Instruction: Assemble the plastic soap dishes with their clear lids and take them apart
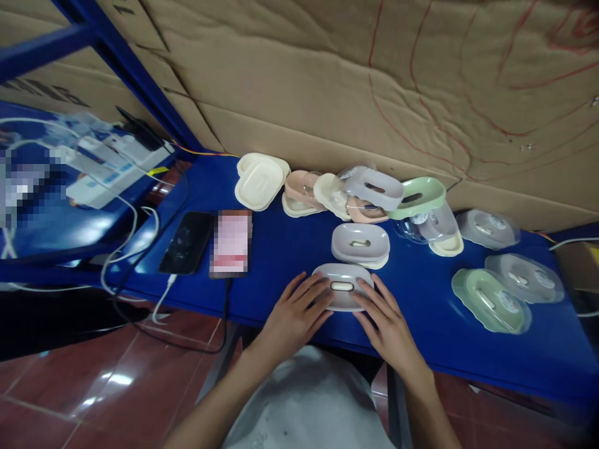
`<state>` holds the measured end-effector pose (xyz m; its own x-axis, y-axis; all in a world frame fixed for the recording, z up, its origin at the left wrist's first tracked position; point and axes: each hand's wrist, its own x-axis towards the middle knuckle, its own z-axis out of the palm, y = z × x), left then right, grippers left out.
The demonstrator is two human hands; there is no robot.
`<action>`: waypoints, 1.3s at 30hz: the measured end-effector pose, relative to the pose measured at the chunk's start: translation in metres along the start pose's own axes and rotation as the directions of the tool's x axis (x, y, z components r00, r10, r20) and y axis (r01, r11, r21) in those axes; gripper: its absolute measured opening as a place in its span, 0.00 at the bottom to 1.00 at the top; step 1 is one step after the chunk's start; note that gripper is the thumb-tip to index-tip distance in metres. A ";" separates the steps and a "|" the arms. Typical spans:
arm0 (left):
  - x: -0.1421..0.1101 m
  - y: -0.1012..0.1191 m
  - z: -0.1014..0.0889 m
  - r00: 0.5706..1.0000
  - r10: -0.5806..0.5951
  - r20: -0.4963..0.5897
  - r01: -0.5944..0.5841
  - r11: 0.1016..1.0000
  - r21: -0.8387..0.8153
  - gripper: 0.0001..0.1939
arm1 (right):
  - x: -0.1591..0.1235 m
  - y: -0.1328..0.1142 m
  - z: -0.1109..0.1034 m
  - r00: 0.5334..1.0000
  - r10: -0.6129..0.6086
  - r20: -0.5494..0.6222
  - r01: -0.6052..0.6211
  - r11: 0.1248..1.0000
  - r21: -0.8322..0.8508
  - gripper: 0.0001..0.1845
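Note:
A lilac oval soap dish [344,302] lies at the front of the blue table, a white insert showing in its middle slot. My left hand [299,307] grips its left end, fingers over the rim and thumb at the near edge. On the opposite end, my right hand [384,315] holds it in the same way. Just behind sits another lilac soap dish [344,243], resting on a cream piece [381,263] that shows at its lower right.
Behind are stacked cream trays [259,187], a peach dish [299,187], a green dish [428,190] and clear covers. Covered dishes [489,299] stand at right. Two phones [185,243] with cables and a power strip [107,181] lie left. Cardboard [304,93] backs the table.

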<state>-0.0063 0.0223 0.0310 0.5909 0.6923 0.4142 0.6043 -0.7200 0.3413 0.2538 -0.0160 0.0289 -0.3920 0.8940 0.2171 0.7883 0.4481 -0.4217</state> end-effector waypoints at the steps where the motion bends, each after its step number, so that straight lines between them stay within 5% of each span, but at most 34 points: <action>1: -0.002 -0.004 0.001 1.000 0.007 -0.004 -0.007 1.000 -0.010 0.15 | 0.001 0.000 -0.001 1.000 -0.009 0.000 0.009 1.000 -0.015 0.24; 10: -0.022 -0.019 -0.013 0.996 -0.083 -0.037 0.081 0.995 -0.051 0.15 | 0.035 0.034 -0.033 0.985 -0.030 -0.168 -0.006 0.978 -0.207 0.31; 15: -0.029 -0.014 -0.015 0.995 -0.084 -0.052 0.078 0.992 -0.099 0.17 | 0.062 0.050 -0.034 0.984 -0.051 -0.172 -0.002 0.957 -0.291 0.21; 20: -0.032 -0.008 -0.009 0.982 -0.170 -0.077 0.158 0.978 -0.139 0.31 | 0.043 0.028 -0.032 0.941 -0.068 -0.330 0.025 0.991 -0.135 0.21; 26: -0.027 -0.014 -0.011 0.985 -0.159 -0.063 0.145 0.971 -0.188 0.41 | 0.016 -0.005 -0.018 0.965 -0.147 -0.217 0.140 0.989 -0.049 0.21; 34: -0.028 -0.017 -0.023 0.998 -0.063 0.013 0.065 0.979 -0.192 0.15 | -0.008 0.029 -0.033 0.882 0.054 -0.468 -0.126 0.984 -0.125 0.18; 39: -0.034 -0.023 -0.026 0.991 -0.134 -0.030 0.125 0.972 -0.198 0.12 | -0.032 0.052 -0.032 0.845 0.146 -0.514 -0.283 0.938 -0.199 0.14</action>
<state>-0.0541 0.0139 0.0305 0.4885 0.7807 0.3898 0.5560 -0.6228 0.5505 0.3225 -0.0213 0.0278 0.0276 0.8182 0.5743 0.9449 0.1662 -0.2822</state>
